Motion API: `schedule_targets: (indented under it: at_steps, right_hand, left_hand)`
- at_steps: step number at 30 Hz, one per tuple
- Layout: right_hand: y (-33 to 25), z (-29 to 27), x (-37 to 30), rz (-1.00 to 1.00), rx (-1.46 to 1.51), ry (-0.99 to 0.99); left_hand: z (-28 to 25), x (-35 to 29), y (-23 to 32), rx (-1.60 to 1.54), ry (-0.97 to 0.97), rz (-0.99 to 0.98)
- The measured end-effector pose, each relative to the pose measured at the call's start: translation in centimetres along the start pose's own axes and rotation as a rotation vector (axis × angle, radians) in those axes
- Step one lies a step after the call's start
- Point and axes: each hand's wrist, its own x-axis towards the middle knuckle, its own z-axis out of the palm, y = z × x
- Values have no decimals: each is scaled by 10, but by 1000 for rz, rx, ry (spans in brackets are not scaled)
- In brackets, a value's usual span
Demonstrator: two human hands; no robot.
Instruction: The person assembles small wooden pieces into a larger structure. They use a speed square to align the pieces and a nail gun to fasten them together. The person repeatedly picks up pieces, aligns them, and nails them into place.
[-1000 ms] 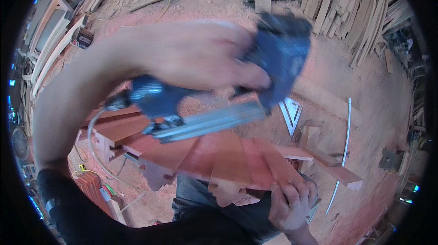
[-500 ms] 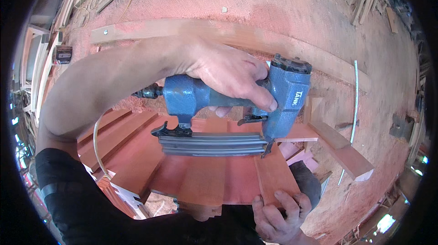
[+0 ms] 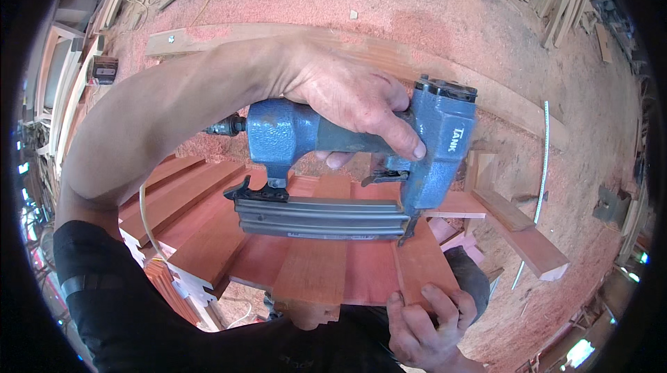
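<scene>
several slats laid, fastening unclear: left hand grips a nailer over one, right hand clasps that slat's end.

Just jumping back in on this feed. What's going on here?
A person's left hand grips a blue nail gun, its nose at the left edge of a reddish board; whether it touches the wood is hard to tell. The right hand has its fingers on that board's near end. More reddish boards lie alongside to the left.
</scene>
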Motion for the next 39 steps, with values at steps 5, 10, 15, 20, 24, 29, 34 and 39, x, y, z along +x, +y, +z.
schedule_targets:
  at_steps: [5,10,15,20,24,29,34,39]
  right_hand:
    - [0,3,-3,-3,-3,22]
    - [0,3,0,-16,-14,22]
    - [-1,4,4,-26,-23,59]
    - [1,3,2,-4,2,51]
    - [2,2,2,8,17,41]
    - [0,4,4,41,31,57]
    - [1,1,5,33,45,37]
    - [1,1,-1,17,28,9]
  left_hand:
    - [-4,5,-2,-18,-49,-11]
    - [-10,18,-18,-59,-89,131]
    - [-15,40,-47,-54,31,139]
    - [-14,69,-65,-60,-38,132]
    - [-13,82,-71,-43,-60,38]
    - [-12,92,-74,-37,-43,-36]
    - [-13,92,-75,-47,-62,-19]
    - [-10,85,-65,7,-55,26]
